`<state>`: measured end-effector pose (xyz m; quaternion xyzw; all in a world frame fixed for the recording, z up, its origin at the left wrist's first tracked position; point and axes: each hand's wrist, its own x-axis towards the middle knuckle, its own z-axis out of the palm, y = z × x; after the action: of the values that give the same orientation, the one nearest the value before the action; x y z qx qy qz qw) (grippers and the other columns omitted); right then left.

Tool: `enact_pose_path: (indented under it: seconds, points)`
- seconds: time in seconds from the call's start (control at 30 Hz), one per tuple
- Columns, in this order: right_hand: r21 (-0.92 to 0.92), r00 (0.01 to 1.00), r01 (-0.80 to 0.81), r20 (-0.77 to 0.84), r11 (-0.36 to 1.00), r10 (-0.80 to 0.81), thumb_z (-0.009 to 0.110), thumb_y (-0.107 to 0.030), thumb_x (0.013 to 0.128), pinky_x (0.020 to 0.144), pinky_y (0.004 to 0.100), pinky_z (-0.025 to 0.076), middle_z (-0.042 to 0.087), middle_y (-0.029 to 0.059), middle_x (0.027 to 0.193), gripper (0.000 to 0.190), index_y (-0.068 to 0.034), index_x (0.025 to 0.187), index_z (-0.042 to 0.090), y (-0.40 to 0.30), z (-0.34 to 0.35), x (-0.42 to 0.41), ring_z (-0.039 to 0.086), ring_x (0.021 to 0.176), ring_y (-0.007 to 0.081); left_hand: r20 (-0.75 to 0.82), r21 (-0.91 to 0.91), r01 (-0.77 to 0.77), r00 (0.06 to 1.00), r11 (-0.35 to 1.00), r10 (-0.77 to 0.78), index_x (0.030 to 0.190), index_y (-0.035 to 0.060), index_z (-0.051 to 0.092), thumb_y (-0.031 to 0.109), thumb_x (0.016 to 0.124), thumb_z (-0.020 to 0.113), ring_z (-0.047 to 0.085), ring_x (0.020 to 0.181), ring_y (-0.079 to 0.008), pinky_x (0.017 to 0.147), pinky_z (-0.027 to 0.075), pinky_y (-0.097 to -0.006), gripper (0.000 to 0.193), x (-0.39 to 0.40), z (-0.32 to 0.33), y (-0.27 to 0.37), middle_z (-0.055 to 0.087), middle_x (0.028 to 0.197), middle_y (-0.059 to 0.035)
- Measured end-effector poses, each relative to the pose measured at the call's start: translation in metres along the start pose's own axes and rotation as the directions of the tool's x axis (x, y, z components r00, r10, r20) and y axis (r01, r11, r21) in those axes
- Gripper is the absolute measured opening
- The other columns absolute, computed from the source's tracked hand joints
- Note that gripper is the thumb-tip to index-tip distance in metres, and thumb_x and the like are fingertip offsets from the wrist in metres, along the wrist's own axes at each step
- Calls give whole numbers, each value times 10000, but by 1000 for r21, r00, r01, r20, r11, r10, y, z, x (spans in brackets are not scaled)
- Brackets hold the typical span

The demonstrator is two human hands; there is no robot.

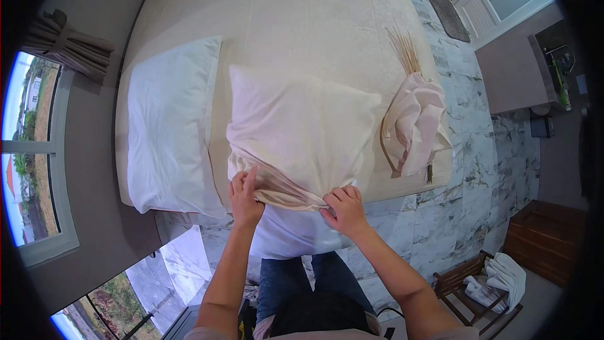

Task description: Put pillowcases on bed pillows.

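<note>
A cream pillowcase (pixel 302 123) lies on the bed, drawn over most of a white pillow (pixel 297 233). The pillow's uncovered end sticks out past the bed edge, close to my legs. My left hand (pixel 246 198) grips the case's bunched opening at its left side, index finger raised along the folds. Pinching the hem at the right side is my right hand (pixel 347 208). Between both hands the rim of the opening sags in loose folds. How far the pillow reaches inside the case is hidden.
Left of the case lies a second white pillow (pixel 172 127). A bunched pale cloth (pixel 415 123) with a bundle of thin dry stalks (pixel 405 49) rests near the bed's right edge. A wooden rack (pixel 465 288) holding white cloths stands on the marble-patterned floor (pixel 476 165) at lower right.
</note>
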<state>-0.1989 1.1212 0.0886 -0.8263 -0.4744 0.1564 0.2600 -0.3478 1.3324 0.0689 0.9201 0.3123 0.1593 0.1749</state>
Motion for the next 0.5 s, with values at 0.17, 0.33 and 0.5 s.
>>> enact_pose_path:
  seconds: [0.17,0.33,0.5]
  points:
    - [81,946,29,-324,996,-1,666,-187,640,808,391,379,522,67,918,325,-112,939,567,-6,-3,22,490,902,280,139,-137,-2,990,991,21,1149,79,512,1,609,534,507,850,-292,790,371,-390,546,-22,3,11,542,859,-90]
    - [87,987,135,-104,987,-125,650,-200,682,775,375,378,514,89,953,338,-113,994,554,-29,26,29,492,882,280,220,-222,12,975,975,38,1122,20,492,55,640,563,516,873,-282,774,397,-387,488,-66,5,21,548,923,-117]
    - [35,993,115,-32,993,-114,639,-179,690,784,379,376,513,88,947,326,-121,1000,557,-45,33,13,489,888,278,-64,-441,235,954,866,-292,1127,-12,491,86,755,483,533,880,-244,822,391,-319,385,-30,13,-28,557,977,-128]
